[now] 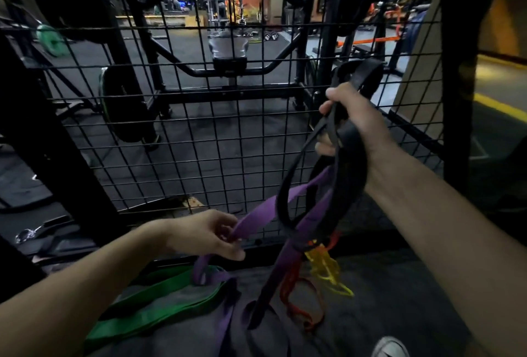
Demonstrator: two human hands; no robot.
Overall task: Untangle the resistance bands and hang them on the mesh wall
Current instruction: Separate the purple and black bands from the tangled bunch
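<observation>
My right hand [349,120] grips a bunch of black bands [346,168] raised in front of the black mesh wall [199,117]. A purple band [262,211] is wound through the black ones and runs down to the left, where my left hand [211,235] pinches it low near the floor. Below the knot hang a yellow band [325,268] and a red band [302,296], both trailing onto the floor. A green band [159,299] lies flat on the floor under my left forearm.
A thick black post [456,71] stands at the mesh wall's right edge, and a slanted black beam [57,157] is at the left. Behind the mesh are gym racks, a bench and weight plates. A shoe tip [390,348] shows at the bottom right.
</observation>
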